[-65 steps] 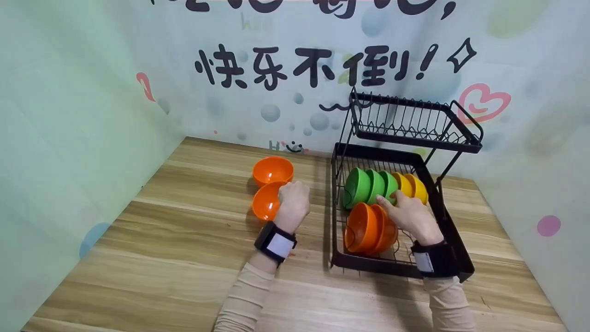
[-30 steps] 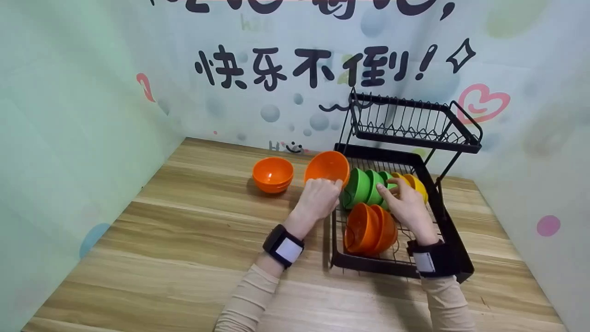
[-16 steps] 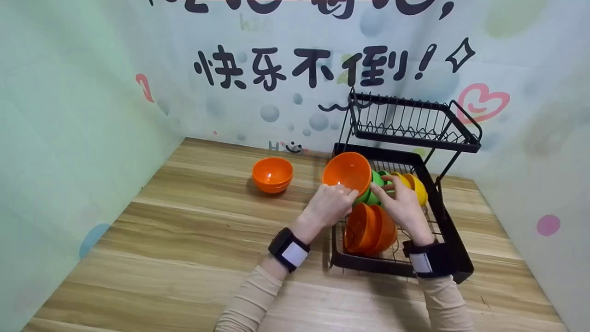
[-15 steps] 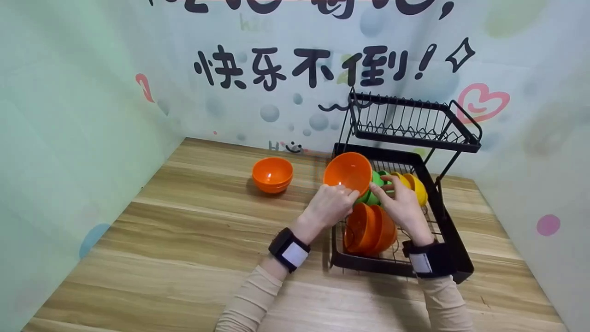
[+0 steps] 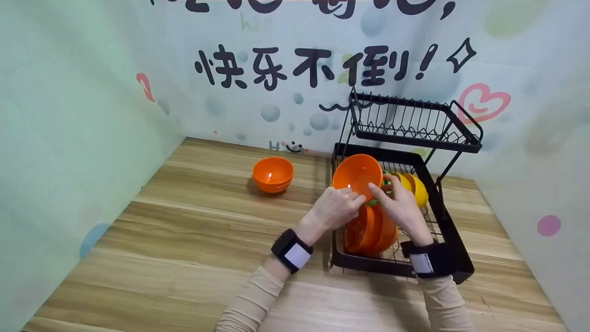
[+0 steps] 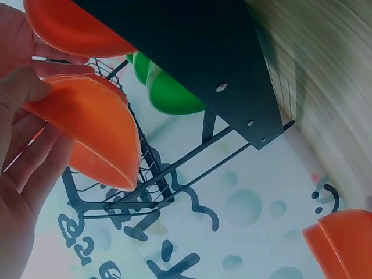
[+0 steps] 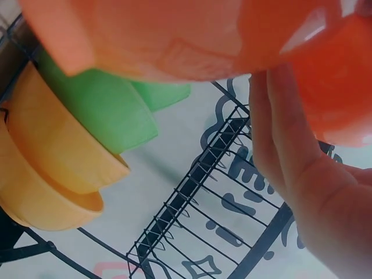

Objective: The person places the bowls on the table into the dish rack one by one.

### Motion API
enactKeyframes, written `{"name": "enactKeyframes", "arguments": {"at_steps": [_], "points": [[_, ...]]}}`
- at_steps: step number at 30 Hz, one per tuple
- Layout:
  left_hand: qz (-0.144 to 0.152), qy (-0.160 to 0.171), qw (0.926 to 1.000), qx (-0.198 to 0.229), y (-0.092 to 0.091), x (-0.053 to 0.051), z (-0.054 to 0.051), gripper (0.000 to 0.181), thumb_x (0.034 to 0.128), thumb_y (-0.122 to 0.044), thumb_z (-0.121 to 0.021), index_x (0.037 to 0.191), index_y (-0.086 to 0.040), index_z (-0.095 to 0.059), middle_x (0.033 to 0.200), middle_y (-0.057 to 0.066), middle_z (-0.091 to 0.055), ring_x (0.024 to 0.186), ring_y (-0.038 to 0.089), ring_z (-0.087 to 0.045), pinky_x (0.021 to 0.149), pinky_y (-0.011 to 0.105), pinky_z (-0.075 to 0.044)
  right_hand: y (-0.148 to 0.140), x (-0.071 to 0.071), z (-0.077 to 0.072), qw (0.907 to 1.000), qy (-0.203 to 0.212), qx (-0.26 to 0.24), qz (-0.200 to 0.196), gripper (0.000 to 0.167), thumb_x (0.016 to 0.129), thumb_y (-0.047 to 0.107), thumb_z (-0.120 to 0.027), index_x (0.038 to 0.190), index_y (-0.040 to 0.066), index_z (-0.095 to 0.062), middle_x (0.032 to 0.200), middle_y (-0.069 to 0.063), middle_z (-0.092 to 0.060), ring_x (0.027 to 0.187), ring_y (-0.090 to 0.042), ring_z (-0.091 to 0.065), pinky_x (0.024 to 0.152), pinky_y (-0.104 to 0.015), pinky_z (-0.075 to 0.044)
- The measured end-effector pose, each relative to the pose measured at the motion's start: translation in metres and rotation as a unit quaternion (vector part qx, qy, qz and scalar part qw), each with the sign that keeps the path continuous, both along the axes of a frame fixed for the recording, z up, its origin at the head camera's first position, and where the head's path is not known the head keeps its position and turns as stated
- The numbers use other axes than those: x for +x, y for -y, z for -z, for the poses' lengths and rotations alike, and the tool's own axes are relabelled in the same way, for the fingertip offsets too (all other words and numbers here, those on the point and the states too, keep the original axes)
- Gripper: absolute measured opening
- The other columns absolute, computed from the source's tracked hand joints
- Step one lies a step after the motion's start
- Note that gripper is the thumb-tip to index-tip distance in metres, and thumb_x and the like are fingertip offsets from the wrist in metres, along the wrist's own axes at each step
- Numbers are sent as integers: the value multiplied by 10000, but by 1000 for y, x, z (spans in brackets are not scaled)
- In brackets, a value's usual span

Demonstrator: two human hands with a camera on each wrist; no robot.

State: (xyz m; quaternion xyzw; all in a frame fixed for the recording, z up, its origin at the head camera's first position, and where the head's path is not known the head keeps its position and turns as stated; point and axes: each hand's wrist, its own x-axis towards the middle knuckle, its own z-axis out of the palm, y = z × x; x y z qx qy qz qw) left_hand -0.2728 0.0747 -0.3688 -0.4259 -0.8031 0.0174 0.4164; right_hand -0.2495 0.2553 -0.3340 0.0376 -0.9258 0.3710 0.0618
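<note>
Over the rack (image 5: 368,265) at three o'clock, left fingers (image 6: 49,163) are pinching an orange bowl (image 5: 352,175), parted right fingers (image 7: 285,116) are bracketing it, grip unclear, while green bowls (image 7: 104,110), yellow bowls (image 5: 418,190) and an orange pair (image 5: 359,233) are sitting racked, an orange stack (image 5: 273,177) remaining at nine.

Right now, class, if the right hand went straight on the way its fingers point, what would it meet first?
Most likely the orange bowl in the left hand; the right hand appears close at its rim, though whether they touch is unclear.
</note>
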Motion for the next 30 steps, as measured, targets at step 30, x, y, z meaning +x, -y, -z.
{"name": "enactKeyframes", "arguments": {"at_steps": [30], "points": [[-46, 1113, 9937, -114, 8, -5, -3, 188, 909, -344, -610, 986, -173, -630, 906, -30, -712, 773, 129, -644, 601, 231, -521, -4, 0, 1, 9972, -308, -667, 162, 762, 868, 602, -532, 1396, 77, -369, 1190, -215, -568, 1017, -311, -635, 759, -335, -568]]}}
